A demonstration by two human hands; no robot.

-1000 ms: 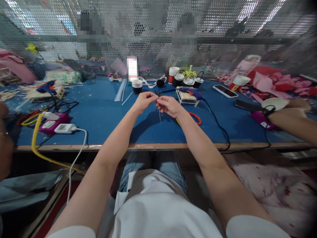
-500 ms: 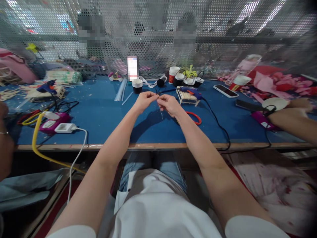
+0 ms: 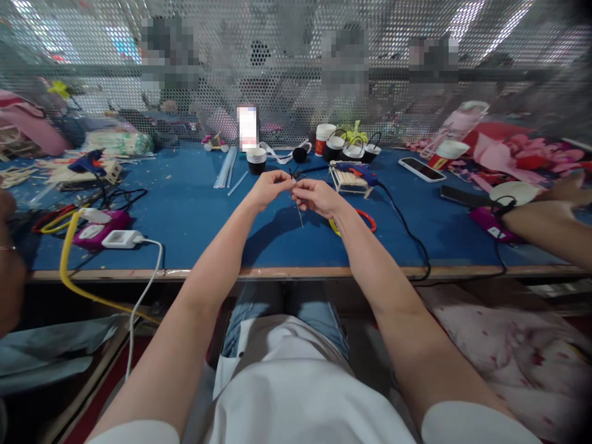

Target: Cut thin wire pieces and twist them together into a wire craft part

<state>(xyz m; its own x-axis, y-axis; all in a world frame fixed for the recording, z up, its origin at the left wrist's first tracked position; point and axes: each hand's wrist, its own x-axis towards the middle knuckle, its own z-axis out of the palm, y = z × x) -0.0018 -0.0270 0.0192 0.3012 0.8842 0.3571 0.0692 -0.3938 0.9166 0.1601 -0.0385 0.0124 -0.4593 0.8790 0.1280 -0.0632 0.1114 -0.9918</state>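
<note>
Over the blue tabletop (image 3: 203, 203), my left hand (image 3: 272, 190) and my right hand (image 3: 319, 198) meet fingertip to fingertip. Both pinch a thin wire-like strand (image 3: 300, 216), whose lower end hangs down below the fingers. Dark thin tips (image 3: 292, 172) stick up above the pinch; the piece between the fingers is mostly hidden. By my right wrist lies a red and yellow loop (image 3: 367, 219), partly covered by the forearm. A glue gun (image 3: 356, 168) rests on a small wooden-stick rack (image 3: 350, 182) beyond my right hand.
Black-and-white cups (image 3: 256, 163) and a lit phone (image 3: 248, 126) stand at the back. Translucent sticks (image 3: 225, 168) lie to the left. A purple power strip (image 3: 99, 229) with cables sits near the left front edge. Another person's arm (image 3: 550, 225) reaches in from the right, near a phone (image 3: 422, 169).
My right hand has shifted slightly, and more of the yellow part of the loop shows beside the wrist. The pinch on the strand stays in nearly the same place.
</note>
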